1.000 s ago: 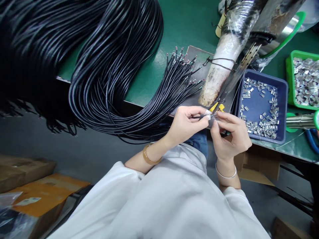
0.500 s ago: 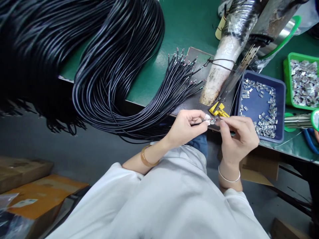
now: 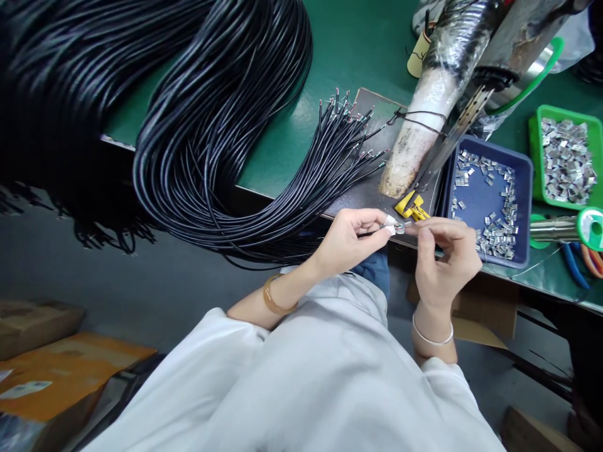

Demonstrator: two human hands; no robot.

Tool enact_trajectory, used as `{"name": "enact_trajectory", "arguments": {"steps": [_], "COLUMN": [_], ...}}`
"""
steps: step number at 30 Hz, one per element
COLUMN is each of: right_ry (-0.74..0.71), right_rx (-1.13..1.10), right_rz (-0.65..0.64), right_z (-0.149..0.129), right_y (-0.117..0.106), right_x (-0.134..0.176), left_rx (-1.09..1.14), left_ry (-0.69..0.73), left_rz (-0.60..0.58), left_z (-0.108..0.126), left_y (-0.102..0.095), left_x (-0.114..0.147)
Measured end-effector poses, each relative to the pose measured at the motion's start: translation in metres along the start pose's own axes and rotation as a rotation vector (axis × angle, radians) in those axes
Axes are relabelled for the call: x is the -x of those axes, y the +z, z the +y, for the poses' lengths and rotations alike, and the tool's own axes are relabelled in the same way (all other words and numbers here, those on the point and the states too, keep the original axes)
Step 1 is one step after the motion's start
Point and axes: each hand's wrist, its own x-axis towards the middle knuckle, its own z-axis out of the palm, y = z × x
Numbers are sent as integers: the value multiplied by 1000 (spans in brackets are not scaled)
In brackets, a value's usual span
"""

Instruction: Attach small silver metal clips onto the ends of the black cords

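My left hand [image 3: 354,240] pinches the end of a black cable between thumb and index finger, both with white wraps at their tips. A small shiny metal connector [image 3: 400,228] sits at the cable's bared end. My right hand [image 3: 445,257] is closed, its index fingertip reaching to the connector and its thumb lying against that finger farther back. Whether anything is between those fingers is hidden. Just beyond the fingertips is a yellow piece [image 3: 412,206] below a metal strip. A bundle of black cables [image 3: 292,207] with stripped ends fans out left of my hands.
A blue tray [image 3: 528,201] of loose metal connectors stands right of my right hand, a green tray [image 3: 535,135] of more beyond it. A wrapped, slanting tube [image 3: 409,132] rises behind the work spot. Spools [image 3: 590,227] and blue-and-orange handles [image 3: 575,267] lie at the right.
My right thumb has drawn back along the index finger, away from the connector. The left hand keeps its pinch. The view has shifted slightly.
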Motion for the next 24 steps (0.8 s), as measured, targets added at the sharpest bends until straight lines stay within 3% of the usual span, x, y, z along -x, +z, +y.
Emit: {"name": "enact_trajectory", "arguments": {"steps": [4, 7, 13, 24], "right_ry": [-209, -272, -226, -208], "right_rx": [146, 198, 150, 157], "right_rz": [27, 66, 69, 64], "right_z": [-2, -1, 1, -3], "right_y": [5, 11, 16, 14], "right_x": [0, 1, -5, -10], "left_rx": [4, -14, -124, -191], "left_ry": [-3, 2, 39, 118], "left_rz": [40, 88, 177, 186], "left_z": [-1, -1, 0, 4], "left_y": [-1, 0, 3, 2], "left_x": [-2, -3, -8, -9]}}
